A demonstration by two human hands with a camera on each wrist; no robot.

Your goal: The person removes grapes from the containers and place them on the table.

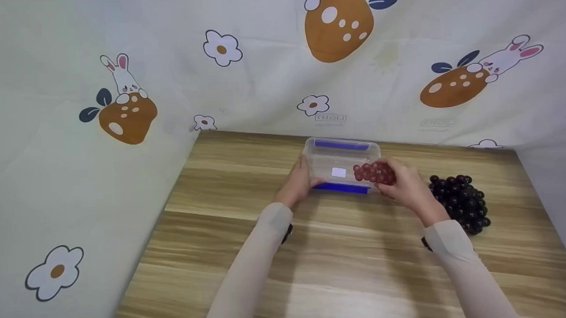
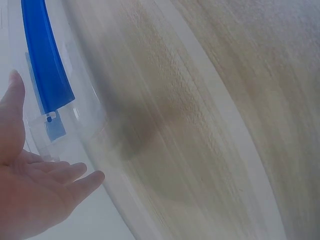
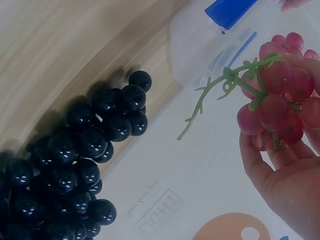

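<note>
My right hand [image 1: 406,185] holds a bunch of red grapes [image 1: 374,173] over the right side of a clear plastic box [image 1: 310,170] with blue clips [image 1: 343,188]. In the right wrist view, fingers curl round the grapes [image 3: 275,112], and their green stem [image 3: 215,86] sticks out. Beside the box's left front corner is my left hand [image 1: 299,182], fingers along the left wall and thumb near the front clip. The left wrist view shows that hand's fingers [image 2: 82,185] extended and spread at the box corner.
A bunch of black grapes [image 1: 461,204] lies on the wooden table [image 1: 227,180], right of the box and close to my right forearm. Behind and to the left hangs a pale curtain [image 1: 261,79] printed with rabbits and strawberries. A white label [image 1: 338,172] shows in the box.
</note>
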